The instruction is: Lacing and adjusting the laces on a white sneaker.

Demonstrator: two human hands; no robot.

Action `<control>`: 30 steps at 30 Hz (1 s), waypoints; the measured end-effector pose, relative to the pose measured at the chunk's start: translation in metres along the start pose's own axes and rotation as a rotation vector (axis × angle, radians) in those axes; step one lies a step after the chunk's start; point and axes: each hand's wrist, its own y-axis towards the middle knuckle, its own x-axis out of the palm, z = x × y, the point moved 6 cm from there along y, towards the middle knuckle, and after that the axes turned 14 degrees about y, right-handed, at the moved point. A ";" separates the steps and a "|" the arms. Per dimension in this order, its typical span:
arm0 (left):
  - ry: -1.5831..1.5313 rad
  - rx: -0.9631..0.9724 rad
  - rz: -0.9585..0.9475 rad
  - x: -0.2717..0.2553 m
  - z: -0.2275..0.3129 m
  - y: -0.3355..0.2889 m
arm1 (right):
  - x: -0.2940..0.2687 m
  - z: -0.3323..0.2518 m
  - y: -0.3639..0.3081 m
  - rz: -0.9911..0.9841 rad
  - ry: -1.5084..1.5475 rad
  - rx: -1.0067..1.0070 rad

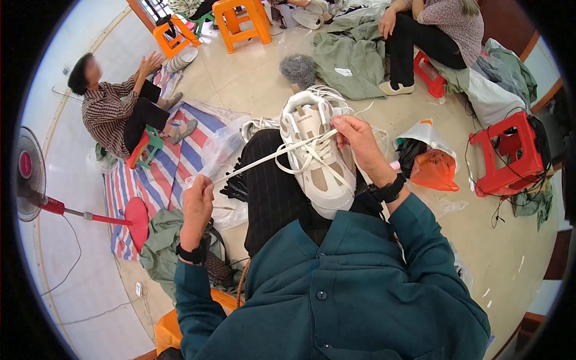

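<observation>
A white and beige sneaker (324,183) rests on my lap, its toe pointing toward me. White shoelace (258,162) runs loosely through and over its eyelets. My left hand (197,204), out to the left of the shoe, is closed on one stretch of the lace, which is drawn taut across to the sneaker. My right hand (359,141) pinches the lace at the right side of the shoe's opening, close to the tongue (309,120). More white shoes with laces show partly behind the sneaker.
A red stool (510,153) with cables stands at right, near an orange plastic bag (433,170). A standing fan (30,174) is at left beside a striped sheet (198,123). Two seated people are farther off, near green cloth sacks (351,60) and orange stools (243,24).
</observation>
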 end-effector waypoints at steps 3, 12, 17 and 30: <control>0.034 -0.044 0.029 -0.003 -0.015 -0.006 | 0.001 0.000 0.001 0.013 -0.028 -0.041; 0.325 -0.086 0.345 -0.012 -0.047 -0.032 | -0.002 0.002 -0.004 -0.010 -0.038 -0.052; 0.385 -0.193 0.247 0.007 -0.056 -0.029 | 0.003 0.001 -0.017 -0.053 -0.303 -0.103; -0.190 0.371 0.083 0.048 0.155 0.015 | 0.050 -0.028 -0.060 -0.231 -0.893 -0.332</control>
